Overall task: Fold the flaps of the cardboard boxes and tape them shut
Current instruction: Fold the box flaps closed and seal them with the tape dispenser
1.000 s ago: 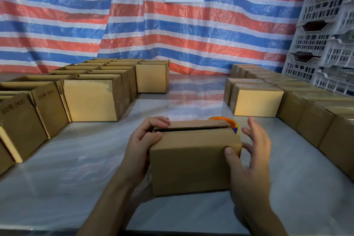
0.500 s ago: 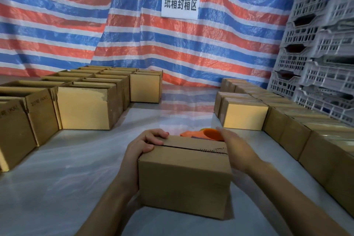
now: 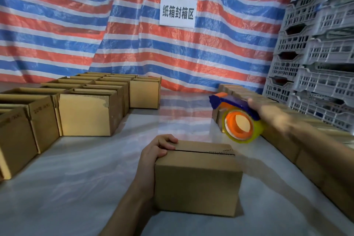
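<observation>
L hand clamps cardboard box flaps at left end; R hand grips tape dispenser above it. Next, prob: land tape at seam end w/ overhang, pull straight along, flaps kept flush.

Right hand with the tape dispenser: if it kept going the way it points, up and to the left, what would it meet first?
Probably nothing nearby: the right hand holds the dispenser above the box; its nose faces open air, then perhaps the far tarp. Depth is unclear.

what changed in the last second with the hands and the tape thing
The right hand left the box, took hold of the tape dispenser behind it and lifted it above the table. The left hand stayed on the closed flaps; the box stayed put.
</observation>
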